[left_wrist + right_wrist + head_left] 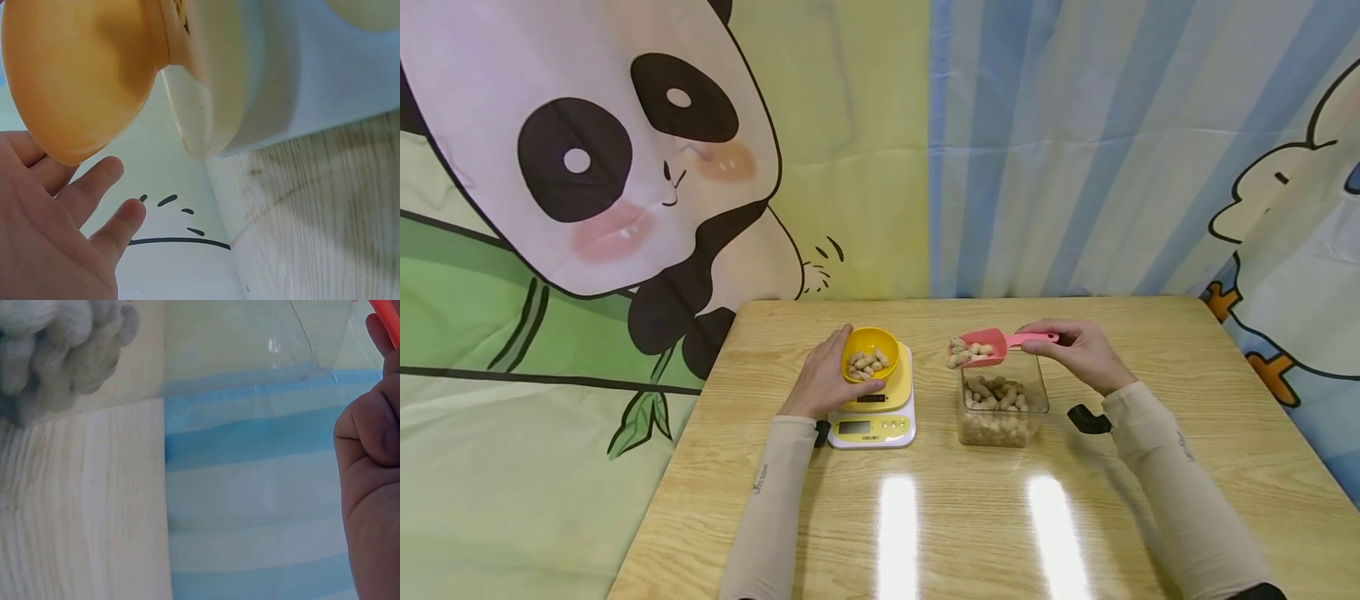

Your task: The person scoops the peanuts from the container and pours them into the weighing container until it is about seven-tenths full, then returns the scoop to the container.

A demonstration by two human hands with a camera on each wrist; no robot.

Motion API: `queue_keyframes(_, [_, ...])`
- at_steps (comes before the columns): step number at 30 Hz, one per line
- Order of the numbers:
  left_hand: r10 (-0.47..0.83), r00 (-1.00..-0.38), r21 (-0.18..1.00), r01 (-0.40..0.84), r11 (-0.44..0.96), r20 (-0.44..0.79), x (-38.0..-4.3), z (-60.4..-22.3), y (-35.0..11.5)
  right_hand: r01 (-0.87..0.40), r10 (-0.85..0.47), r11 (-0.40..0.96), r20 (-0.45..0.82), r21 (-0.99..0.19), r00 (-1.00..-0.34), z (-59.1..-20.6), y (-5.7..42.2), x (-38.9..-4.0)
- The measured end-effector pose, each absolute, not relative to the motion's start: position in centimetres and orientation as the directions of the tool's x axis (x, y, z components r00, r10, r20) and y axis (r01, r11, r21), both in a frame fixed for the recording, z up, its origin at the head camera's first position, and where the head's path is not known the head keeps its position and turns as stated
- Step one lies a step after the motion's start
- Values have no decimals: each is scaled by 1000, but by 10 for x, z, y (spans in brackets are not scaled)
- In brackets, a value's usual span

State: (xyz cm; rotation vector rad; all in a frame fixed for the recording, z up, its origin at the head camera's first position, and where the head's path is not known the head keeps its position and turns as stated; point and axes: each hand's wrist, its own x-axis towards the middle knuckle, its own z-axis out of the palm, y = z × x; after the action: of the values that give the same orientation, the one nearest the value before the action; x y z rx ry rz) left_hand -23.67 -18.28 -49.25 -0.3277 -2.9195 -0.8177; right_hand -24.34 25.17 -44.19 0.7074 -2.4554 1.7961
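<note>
A yellow bowl [871, 338] with several unshelled peanuts [866, 363] inside sits on a white and yellow kitchen scale [886, 430]. My left hand [822, 377] holds the bowl from its left side, thumb along the front; in the left wrist view two fingers [94, 190] stretch out free below the bowl. My right hand [1084, 354] grips the handle of a pink scoop [992, 337], which carries peanuts [962, 353]. The scoop hovers over the back of a clear container [968, 429] of peanuts. Of the scoop, the right wrist view catches only the handle [389, 317].
All this stands on a light wooden table [970, 533] with two bright reflections near its front. Behind it hangs a curtain [850, 150] with a panda and stripes. Black wrist-camera parts [1088, 419] stick out beside each wrist.
</note>
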Motion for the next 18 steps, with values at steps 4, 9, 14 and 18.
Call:
queue_keyframes(4, [176,-975,504,223,834,139,-236,-492,-182,-364,-359,225,270,-904,-893,-436,242,-250])
queue_keyframes(9, [171,-976,500,216,838,136,-236,-492,-182,-365,-374,235,263,-901,-889,-428,229,-261])
queue_keyframes(14, [171,-976,497,217,840,137,-235,-492,-182,-387,-401,231,275,-892,-874,-419,215,-269])
queue_keyframes(18, [173,-974,494,223,840,145,-236,-492,-182,-389,-429,233,265,-892,-864,-400,205,-266])
